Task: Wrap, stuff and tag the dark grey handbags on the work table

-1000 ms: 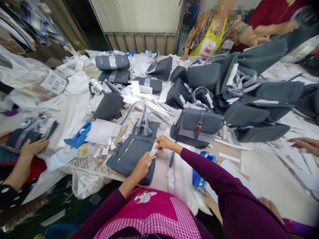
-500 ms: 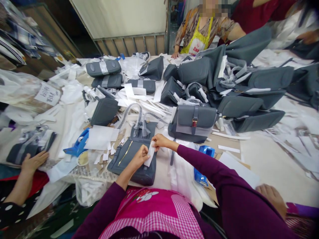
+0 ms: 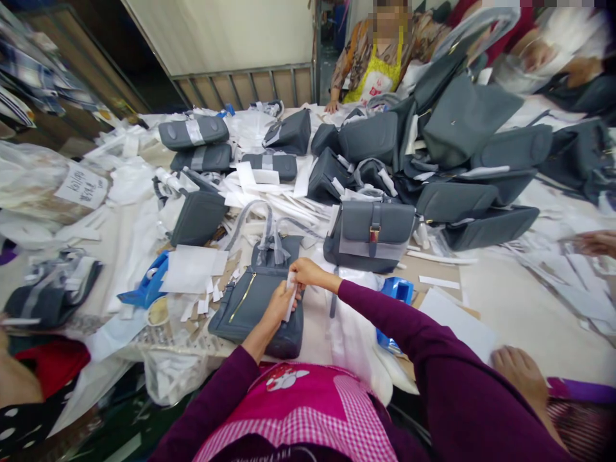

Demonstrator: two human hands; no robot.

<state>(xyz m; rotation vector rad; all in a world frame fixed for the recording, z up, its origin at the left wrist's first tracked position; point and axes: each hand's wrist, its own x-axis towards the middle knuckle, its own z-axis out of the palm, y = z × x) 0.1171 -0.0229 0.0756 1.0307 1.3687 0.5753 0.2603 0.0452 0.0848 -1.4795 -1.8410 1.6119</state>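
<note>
A grey handbag [image 3: 255, 301] with a gold zipper lies flat at the table's near edge in front of me. My left hand [image 3: 278, 305] and my right hand [image 3: 304, 273] meet over its right side. Both pinch a small white paper strip [image 3: 290, 296] held upright between them. A second grey bag with a front strap and buckle [image 3: 369, 234] stands just behind my right hand.
Several grey bags [image 3: 462, 160] are heaped at the back right, with white paper scraps all over the table [image 3: 520, 308]. A blue tape dispenser [image 3: 144, 289] lies left of my bag. Other people work across the table and at both sides; a hand [image 3: 517, 375] rests near right.
My hands have drawn closer together on the paper strip, which now stands more upright. The person on the left has pulled their hand off the table. A bag at the back right was lifted.
</note>
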